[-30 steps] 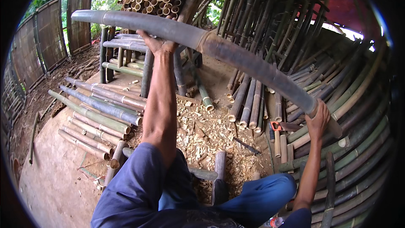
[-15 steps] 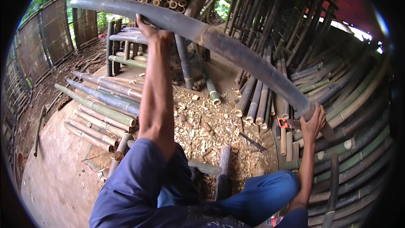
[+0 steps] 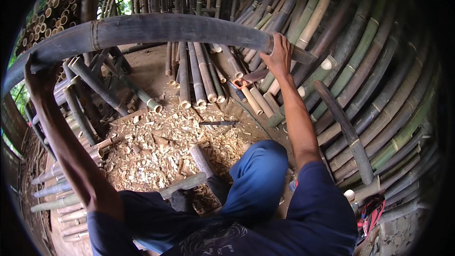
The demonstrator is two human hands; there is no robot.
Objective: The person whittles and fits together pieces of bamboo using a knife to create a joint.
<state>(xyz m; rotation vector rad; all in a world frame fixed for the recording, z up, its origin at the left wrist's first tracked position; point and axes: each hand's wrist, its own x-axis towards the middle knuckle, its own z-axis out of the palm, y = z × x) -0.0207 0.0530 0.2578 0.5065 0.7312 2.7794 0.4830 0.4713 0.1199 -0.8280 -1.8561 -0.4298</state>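
A thick, dark bamboo pole (image 3: 180, 33) spans the upper part of the view, raised in both my hands and bowed by the lens. My left hand (image 3: 41, 81), in shadow, holds it from below near the left rim; most of its fingers are hidden behind the pole. Close to the pole's right end, my right hand (image 3: 280, 56) is wrapped over it. On the ground beyond my knees lie pale wood chips (image 3: 147, 147) and a dark, narrow tool (image 3: 218, 123). A hand saw with an orange handle (image 3: 240, 84) rests by some short bamboo pieces.
Long bamboo poles (image 3: 353, 66) are stacked along the right side, with a short dark length (image 3: 346, 132) lying across them. Cut bamboo pieces (image 3: 61, 204) lie at lower left. A low bamboo stand (image 3: 90, 85) is beyond my left forearm. Cut bamboo ends (image 3: 52, 14) show at far left.
My view has turned to the right. The pole, slanting down to the right before, now lies nearly level. Both hands keep hold of it, with the right hand raised.
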